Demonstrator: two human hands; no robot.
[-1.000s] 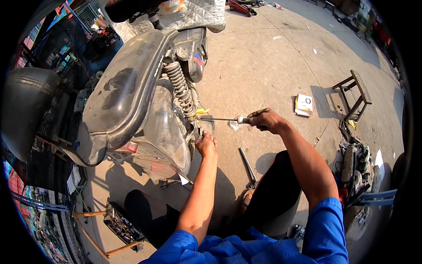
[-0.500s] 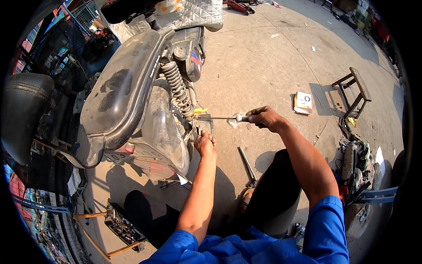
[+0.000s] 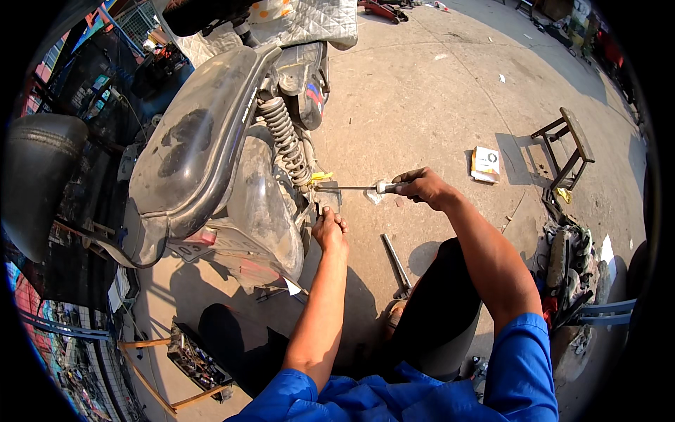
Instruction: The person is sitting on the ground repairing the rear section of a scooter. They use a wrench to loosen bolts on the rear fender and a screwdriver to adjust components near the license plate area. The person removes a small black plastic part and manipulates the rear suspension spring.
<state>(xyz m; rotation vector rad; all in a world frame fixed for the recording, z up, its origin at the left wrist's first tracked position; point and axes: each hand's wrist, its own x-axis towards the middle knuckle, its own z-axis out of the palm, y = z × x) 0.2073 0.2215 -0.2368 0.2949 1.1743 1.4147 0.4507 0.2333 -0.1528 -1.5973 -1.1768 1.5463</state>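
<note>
My right hand is closed around the pale handle of a screwdriver. Its long shaft points left, and the tip meets the parts below the coil-spring shock absorber of a dusty scooter. Just below that shaft, my left hand is closed, its fingertips at a small dark piece by the rear wheel area. What that piece is, I cannot make out. Beside the spring's lower end shows a bit of yellow.
On the concrete between my feet lies a long metal bar tool. A toolbox full of tools sits at lower left. Rightward are a white and orange box, a wooden stool and a heap of parts.
</note>
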